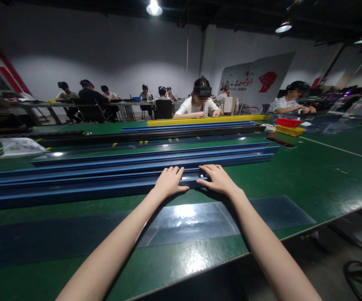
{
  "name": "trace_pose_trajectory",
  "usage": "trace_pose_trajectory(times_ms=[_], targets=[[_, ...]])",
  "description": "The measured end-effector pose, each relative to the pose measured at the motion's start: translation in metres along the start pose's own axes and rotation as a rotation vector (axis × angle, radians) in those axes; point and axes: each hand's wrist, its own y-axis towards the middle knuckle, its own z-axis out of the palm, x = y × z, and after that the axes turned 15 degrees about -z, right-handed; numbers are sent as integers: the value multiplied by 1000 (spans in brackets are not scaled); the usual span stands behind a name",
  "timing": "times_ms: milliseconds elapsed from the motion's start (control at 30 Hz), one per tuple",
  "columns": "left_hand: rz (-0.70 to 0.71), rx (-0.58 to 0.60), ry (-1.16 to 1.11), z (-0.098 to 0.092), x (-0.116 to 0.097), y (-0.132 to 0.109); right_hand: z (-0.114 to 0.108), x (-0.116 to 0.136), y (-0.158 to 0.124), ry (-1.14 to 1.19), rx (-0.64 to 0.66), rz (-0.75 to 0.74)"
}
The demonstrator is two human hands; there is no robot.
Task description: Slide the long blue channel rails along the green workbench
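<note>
Both my hands rest on the near edge of a long blue rail [105, 169] that runs across the green table [309, 175]. My left hand [169, 182] lies palm down on the rail with its fingers stretched over the edge. My right hand [216, 179] sits just to its right, fingers also flat and pointing left along the rail. Neither hand grips anything. A clear plastic sheet [199, 221] lies flat on the table under my forearms.
More blue and black rails [187, 127] and a yellow strip [206, 121] lie farther back. Red and yellow trays [289, 126] stand at the right. A white bag [20, 146] lies at the left. Several people sit working at tables behind. The table edge drops off at the front right.
</note>
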Motion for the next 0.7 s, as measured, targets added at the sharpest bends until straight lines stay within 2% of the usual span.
trace_pose_trajectory(times_ms=[700], targets=[[-4, 21, 2, -1, 0, 1, 0, 1, 0, -15, 11, 4]])
